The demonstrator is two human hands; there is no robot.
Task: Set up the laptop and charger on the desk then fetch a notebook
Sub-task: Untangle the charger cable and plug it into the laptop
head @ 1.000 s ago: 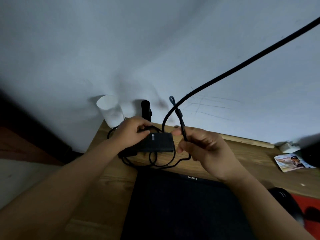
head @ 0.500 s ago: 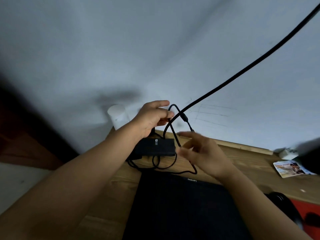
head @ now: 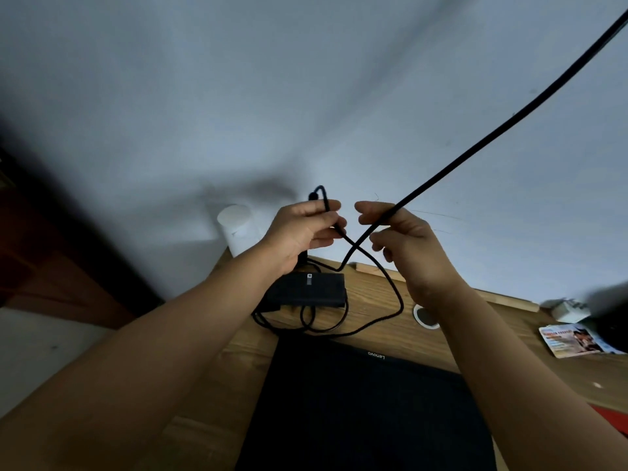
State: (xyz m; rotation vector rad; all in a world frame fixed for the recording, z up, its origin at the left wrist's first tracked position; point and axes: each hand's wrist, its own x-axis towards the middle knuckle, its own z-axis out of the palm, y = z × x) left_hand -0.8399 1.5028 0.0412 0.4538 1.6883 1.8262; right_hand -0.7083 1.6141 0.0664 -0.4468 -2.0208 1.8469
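Observation:
A closed black laptop (head: 360, 409) lies on the wooden desk (head: 380, 300) in front of me. Behind it sits the black charger brick (head: 307, 294) with thin cable (head: 390, 294) looped around it. My left hand (head: 302, 229) is raised above the brick and pinches the thin cable near its plug end, which sticks up over my fingers. My right hand (head: 401, 239) is raised beside it, fingers loosely curled. A thick black cord (head: 492, 137) runs from the upper right down across my right hand's fingers to the desk; whether the hand grips it is unclear.
A white cup (head: 238, 229) stands at the desk's back left corner against the pale wall. A round cable hole (head: 424, 316) sits by my right wrist. A printed card (head: 574, 339), a white object (head: 569, 309) and a red item (head: 615, 423) lie at the right.
Both hands rose above the charger brick. My left hand moved from the brick to pinch the thin cable end; my right hand let go of that cable and moved up to the thick cord.

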